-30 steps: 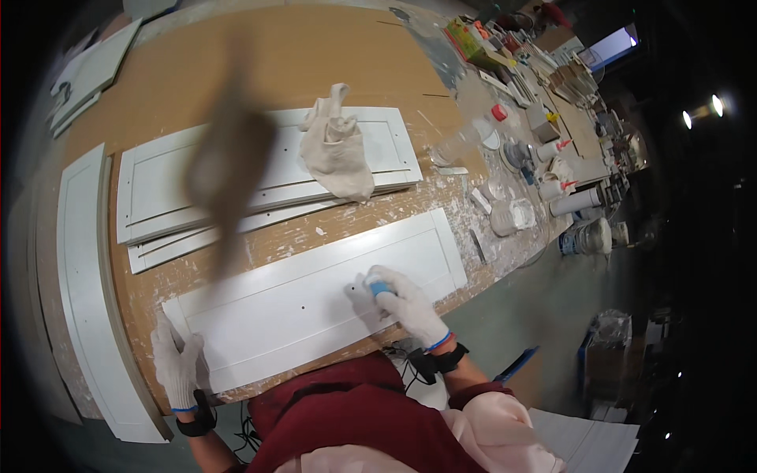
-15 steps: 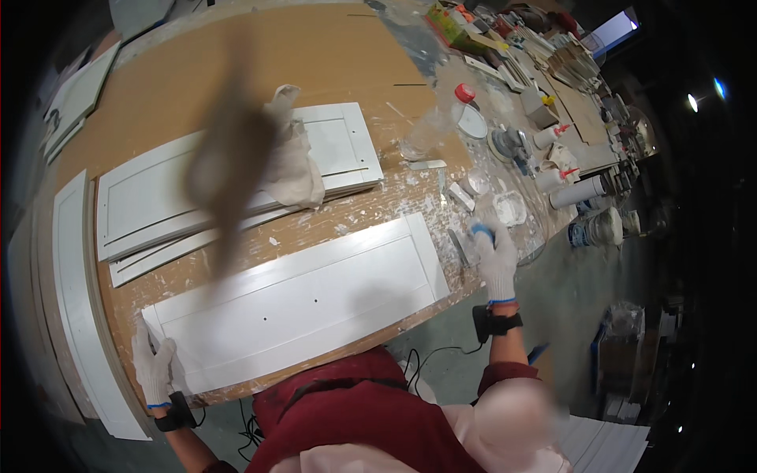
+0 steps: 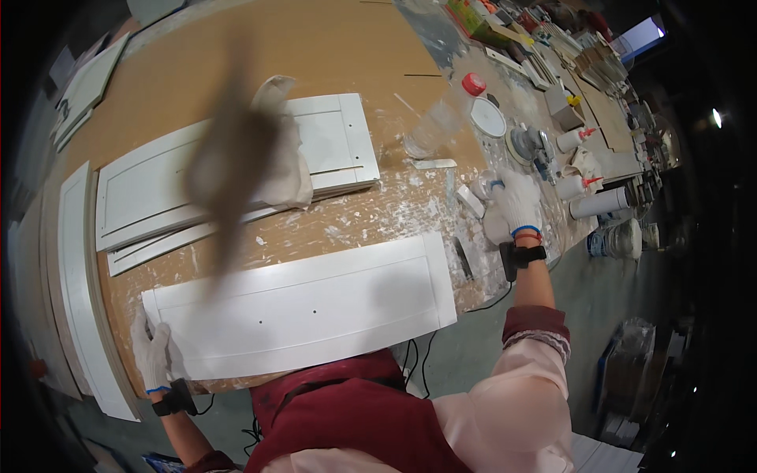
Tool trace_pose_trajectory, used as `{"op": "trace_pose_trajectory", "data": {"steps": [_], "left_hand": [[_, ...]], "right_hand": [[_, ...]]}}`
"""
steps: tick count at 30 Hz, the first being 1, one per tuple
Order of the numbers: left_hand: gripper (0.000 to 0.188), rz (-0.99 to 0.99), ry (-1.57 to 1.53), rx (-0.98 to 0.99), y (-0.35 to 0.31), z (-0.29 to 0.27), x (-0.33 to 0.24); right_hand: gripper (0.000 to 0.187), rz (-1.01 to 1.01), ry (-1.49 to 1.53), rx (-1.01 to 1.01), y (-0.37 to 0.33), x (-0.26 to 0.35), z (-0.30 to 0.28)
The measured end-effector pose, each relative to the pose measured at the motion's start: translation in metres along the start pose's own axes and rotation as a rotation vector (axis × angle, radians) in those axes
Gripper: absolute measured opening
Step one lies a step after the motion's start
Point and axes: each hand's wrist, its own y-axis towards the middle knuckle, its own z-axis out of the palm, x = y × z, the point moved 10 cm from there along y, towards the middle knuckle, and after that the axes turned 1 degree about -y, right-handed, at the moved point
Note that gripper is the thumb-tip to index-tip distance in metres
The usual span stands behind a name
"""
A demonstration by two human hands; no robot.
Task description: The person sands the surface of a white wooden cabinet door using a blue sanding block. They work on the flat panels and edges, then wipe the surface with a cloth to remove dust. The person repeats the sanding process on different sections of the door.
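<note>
A long white panel (image 3: pixel 307 311) with three small holes lies along the near edge of the brown worktable (image 3: pixel 331 47). My left hand (image 3: pixel 150 355), in a white glove, grips the panel's left end. Gloved too, my right hand (image 3: pixel 516 201) reaches out past the panel's right end to the paint-spattered right side of the table. Its fingers are closed around a small blue-tipped object (image 3: pixel 493 186), among small white pieces lying there.
Stacked white cabinet doors (image 3: pixel 150 189) with a crumpled rag (image 3: pixel 288 150) lie behind the panel. A blurred brown streak (image 3: pixel 229 165) hangs close to the camera. A red-capped plastic bottle (image 3: pixel 445 118), a round lid (image 3: pixel 489 118), tubes (image 3: pixel 579 185) and clutter fill the right. A long white board (image 3: pixel 79 276) lies at the left.
My right hand left the panel's middle and swung right to the cluttered table edge, carrying the small blue-tipped object. My left hand stayed on the panel's left end.
</note>
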Motion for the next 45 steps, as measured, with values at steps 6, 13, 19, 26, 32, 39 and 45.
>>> {"op": "trace_pose_trajectory", "data": {"steps": [6,13,19,26,32,39,45], "left_hand": [[0.066,0.015,-0.016,-0.016,0.004,0.002,0.012],[0.066,0.037,0.005,-0.042,0.006,0.001,0.017],[0.065,0.004,-0.01,-0.04,0.004,0.001,0.015],[0.066,0.005,-0.062,-0.026,0.006,0.003,0.016],[0.065,0.001,-0.096,-0.039,0.003,0.001,0.018],[0.064,0.011,-0.114,0.006,0.001,0.006,0.0],[0.065,0.037,-0.082,-0.041,-0.005,0.001,-0.006]], "right_hand": [[0.021,-0.025,-0.023,0.006,0.003,0.0,0.009],[0.031,-0.04,-0.064,0.111,0.013,0.002,0.021],[0.031,0.082,0.132,0.139,0.008,-0.009,0.004],[0.036,0.128,0.481,0.124,0.003,-0.033,-0.003],[0.029,-0.122,0.461,0.093,-0.01,0.018,-0.026],[0.016,-0.308,-0.035,-0.029,-0.018,0.069,-0.021],[0.014,-0.347,0.095,-0.182,-0.017,0.072,-0.031]]}}
